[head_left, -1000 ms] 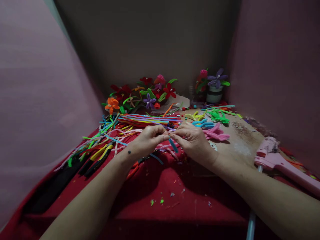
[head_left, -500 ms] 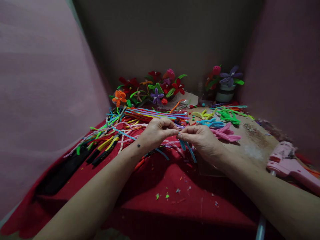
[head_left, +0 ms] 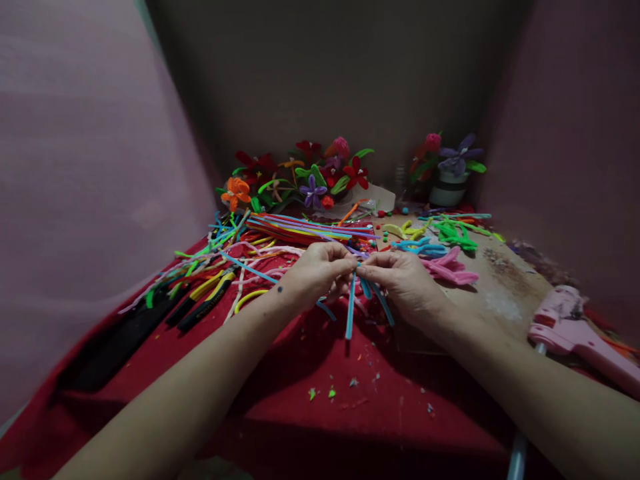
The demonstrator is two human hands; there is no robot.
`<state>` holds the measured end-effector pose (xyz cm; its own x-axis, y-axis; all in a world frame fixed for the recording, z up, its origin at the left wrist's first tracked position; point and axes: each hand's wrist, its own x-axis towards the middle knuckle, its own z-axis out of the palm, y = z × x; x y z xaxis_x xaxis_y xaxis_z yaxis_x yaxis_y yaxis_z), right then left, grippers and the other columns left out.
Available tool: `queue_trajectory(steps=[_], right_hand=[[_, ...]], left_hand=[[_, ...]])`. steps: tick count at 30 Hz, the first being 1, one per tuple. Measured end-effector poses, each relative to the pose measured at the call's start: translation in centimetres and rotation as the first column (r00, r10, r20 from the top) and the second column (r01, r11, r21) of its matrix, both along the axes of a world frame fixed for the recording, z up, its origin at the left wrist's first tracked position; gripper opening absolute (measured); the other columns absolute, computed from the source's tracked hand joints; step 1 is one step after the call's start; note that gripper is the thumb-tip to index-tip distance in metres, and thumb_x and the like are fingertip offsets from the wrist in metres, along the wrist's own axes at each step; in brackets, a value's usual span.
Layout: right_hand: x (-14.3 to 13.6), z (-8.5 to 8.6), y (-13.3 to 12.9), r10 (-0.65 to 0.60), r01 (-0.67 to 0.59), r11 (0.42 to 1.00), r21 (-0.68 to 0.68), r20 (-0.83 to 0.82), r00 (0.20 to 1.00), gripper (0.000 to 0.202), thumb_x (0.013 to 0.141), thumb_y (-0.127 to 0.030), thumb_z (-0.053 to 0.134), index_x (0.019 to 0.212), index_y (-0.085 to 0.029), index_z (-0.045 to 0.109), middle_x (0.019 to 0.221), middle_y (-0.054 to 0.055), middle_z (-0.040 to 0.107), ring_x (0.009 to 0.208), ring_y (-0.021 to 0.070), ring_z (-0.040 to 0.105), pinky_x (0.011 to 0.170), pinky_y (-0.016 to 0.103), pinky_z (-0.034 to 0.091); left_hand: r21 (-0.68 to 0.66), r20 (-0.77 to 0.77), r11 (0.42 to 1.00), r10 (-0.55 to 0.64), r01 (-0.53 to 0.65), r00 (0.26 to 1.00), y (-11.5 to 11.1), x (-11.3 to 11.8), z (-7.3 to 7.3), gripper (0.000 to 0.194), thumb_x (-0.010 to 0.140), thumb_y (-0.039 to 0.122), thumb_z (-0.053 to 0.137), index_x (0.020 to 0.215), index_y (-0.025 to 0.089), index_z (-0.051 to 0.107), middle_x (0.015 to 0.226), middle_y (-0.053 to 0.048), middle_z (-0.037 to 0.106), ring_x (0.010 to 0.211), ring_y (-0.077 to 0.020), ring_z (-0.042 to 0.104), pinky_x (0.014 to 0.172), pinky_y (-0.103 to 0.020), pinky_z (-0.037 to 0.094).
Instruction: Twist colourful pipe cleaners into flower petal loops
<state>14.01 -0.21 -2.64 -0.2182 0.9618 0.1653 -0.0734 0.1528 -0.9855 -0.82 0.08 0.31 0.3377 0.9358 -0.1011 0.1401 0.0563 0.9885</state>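
Fingers in the head view are pinching tightly, thumb against fingertip: the left hand (head_left: 315,273) and the right hand (head_left: 410,280) are nearly meeting tip to tip. Between them they are gripping the top of a blue pipe cleaner (head_left: 351,313), whose narrow ends and a small folded part are hanging down over the red-covered desk (head_left: 280,397); whether these are one strand or several, I cannot tell. That fine pinch is probably giving close control while leaving the lower ends dangling outside the palms.

Beyond the hands, a bundle of pipe cleaners (head_left: 310,225) is lying crosswise, likely keeping similar lengths together. At the right, pink loops (head_left: 453,267), blue loops (head_left: 423,248) and green loops (head_left: 455,235) are resting on a brown board (head_left: 500,283), seemingly grouped by colour. A black-and-yellow-handled tool (head_left: 213,298) is lying left of the left forearm and a pink glue gun (head_left: 560,325) just beyond the right one, presumably sitting handy at the sides. Bright flowers (head_left: 313,190) are standing along the back, perhaps sparing them knocks.
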Motion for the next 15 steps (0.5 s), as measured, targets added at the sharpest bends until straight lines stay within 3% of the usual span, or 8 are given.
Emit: queue_trajectory(steps=[4,8,11,15], right_hand=[[0.1,-0.4,0.1,-0.041,0.041,0.999,-0.012,0.001,0.999,0.016,0.066,-0.029,0.063,0.061,-0.014,0.063,0.055,-0.001,0.058,0.047,0.0086,0.047,0.048,0.023,0.035],[0.2,-0.4,0.2,-0.079,0.074,0.994,-0.077,-0.059,0.995,0.018,0.064,-0.032,0.065,0.066,-0.014,0.061,0.057,0.002,0.061,0.047,0.0120,0.054,0.046,0.024,0.041],[0.1,-0.3,0.2,-0.115,0.100,0.985,-0.139,-0.100,0.988,0.021,0.062,-0.033,0.067,0.065,-0.015,0.059,0.054,0.001,0.060,0.044,0.0129,0.054,0.043,0.025,0.041],[0.2,-0.4,0.4,-0.156,0.144,0.983,-0.117,-0.102,0.983,0.020,0.062,-0.033,0.067,0.064,-0.015,0.059,0.049,0.000,0.058,0.042,0.0119,0.052,0.043,0.025,0.040]], left_hand=[[-0.045,0.123,0.999,-0.008,0.014,0.992,0.2,0.2,-0.2,0.012,0.071,0.019,0.060,0.073,0.013,0.050,0.057,0.001,0.056,0.044,-0.0087,0.053,0.035,-0.018,0.040],[-0.090,0.222,0.993,-0.053,0.075,0.974,0.4,0.3,-0.8,0.010,0.072,0.017,0.058,0.074,0.011,0.051,0.059,-0.002,0.060,0.047,-0.0118,0.058,0.036,-0.020,0.044],[-0.129,0.188,0.985,-0.086,0.112,0.978,0.2,0.6,-0.9,0.010,0.072,0.018,0.059,0.071,0.011,0.051,0.060,-0.003,0.060,0.047,-0.0113,0.058,0.035,-0.019,0.043],[-0.157,0.084,0.983,-0.087,0.100,0.993,-0.4,1.2,-0.7,0.012,0.072,0.018,0.058,0.066,0.012,0.049,0.055,0.000,0.057,0.042,-0.0085,0.054,0.032,-0.017,0.041]])
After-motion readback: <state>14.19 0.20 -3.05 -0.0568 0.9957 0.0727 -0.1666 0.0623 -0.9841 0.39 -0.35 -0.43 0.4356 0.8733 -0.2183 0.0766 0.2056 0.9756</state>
